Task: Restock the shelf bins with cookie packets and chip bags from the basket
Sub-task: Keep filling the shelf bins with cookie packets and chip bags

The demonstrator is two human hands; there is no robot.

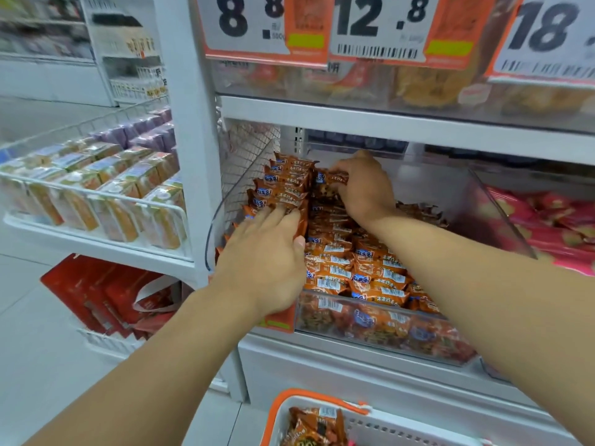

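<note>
Down at the bottom edge, the basket (322,410) waits with a few brown packets (317,426) inside, well below both hands. Up in the clear bin (386,346), the left hand (267,262) lies flat, fingers straight, pressing on a standing row of orange cookie packets (283,188). Just beyond and to its right, the right hand (363,185) curls its fingers round one packet (331,178), tucking it in beside that row. My worry: ease the left palm off too soon and the upright row could topple across the loose packets (354,268) heaped under the right forearm. The bin's clear divider (495,207) separates pink bags (553,220) farther right; price signs (380,27) hang above, boxed goods (96,194) left.
</note>
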